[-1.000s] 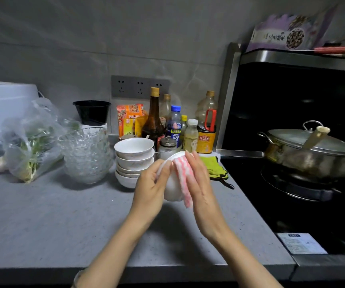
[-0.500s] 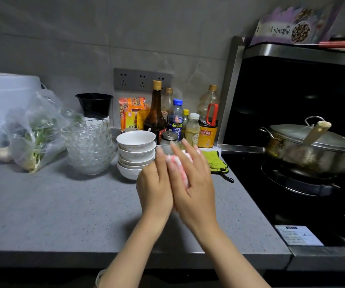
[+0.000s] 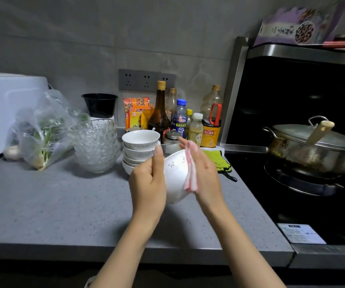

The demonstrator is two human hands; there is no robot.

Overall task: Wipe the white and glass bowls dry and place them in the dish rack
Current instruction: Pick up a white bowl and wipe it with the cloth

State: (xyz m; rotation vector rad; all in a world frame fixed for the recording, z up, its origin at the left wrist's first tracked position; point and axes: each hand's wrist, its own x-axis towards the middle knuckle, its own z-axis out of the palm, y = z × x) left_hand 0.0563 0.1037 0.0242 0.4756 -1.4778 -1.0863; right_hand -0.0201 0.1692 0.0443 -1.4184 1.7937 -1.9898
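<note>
- Left hand (image 3: 147, 181) over the desk (image 3: 63, 204): grip curled round the tilted bowl (image 3: 174, 175), thumb up by its rim.
- Right hand (image 3: 206, 173): grip spread flat, straight fingers pressing a striped cloth (image 3: 190, 173) on the bowl's side.
- Behind, 2 stacks on the desk: white stack (image 3: 140, 150), and left of it, glass stack (image 3: 94, 144).
- Bottles (image 3: 159, 113) at the wall.

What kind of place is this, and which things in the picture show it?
Most likely a home kitchen: a lidded metal pot sits on a gas stove, sauce and oil bottles stand against the tiled wall, and a stack of white bowls waits on the grey countertop.
</note>
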